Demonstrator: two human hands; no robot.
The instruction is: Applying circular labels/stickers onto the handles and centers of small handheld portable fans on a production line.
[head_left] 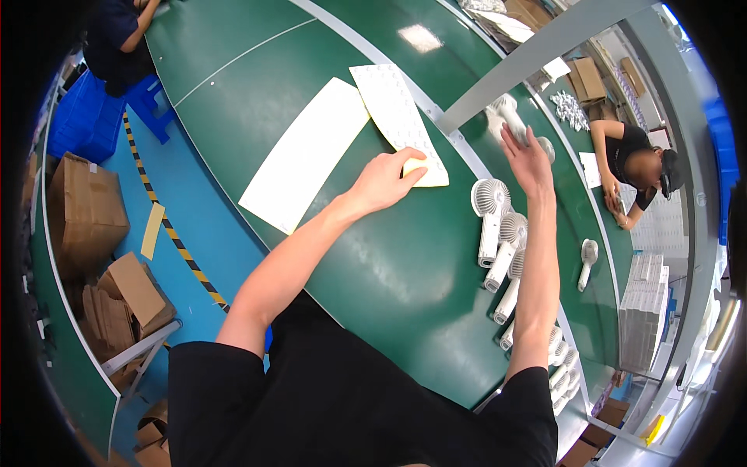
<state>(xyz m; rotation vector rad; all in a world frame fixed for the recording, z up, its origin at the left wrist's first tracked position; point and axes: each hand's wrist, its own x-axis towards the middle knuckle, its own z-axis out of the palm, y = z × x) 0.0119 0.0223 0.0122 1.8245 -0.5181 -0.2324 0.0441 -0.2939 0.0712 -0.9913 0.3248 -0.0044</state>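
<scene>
My left hand [387, 180] is over the lower end of a white sheet [393, 97] with rows of small pale marks like stickers. Its thumb and forefinger curl together at the sheet's edge, where a bit of yellow shows. A second, blank white sheet [303, 152] lies to the left, partly under the first. My right hand [531, 162] is stretched out with fingers apart, holding nothing. Just beyond its fingertips is a white handheld fan [507, 115], smeared by motion. Several white handheld fans [490, 222] lie in a row beside my right forearm.
The green table [389, 272] is crossed by a metal rail and a slanted grey post [537, 62]. One more fan [588, 261] lies beyond the rail. A co-worker [634, 167] leans in at the right; another person [117, 39] sits far left. Cardboard boxes [85, 210] stand on the floor.
</scene>
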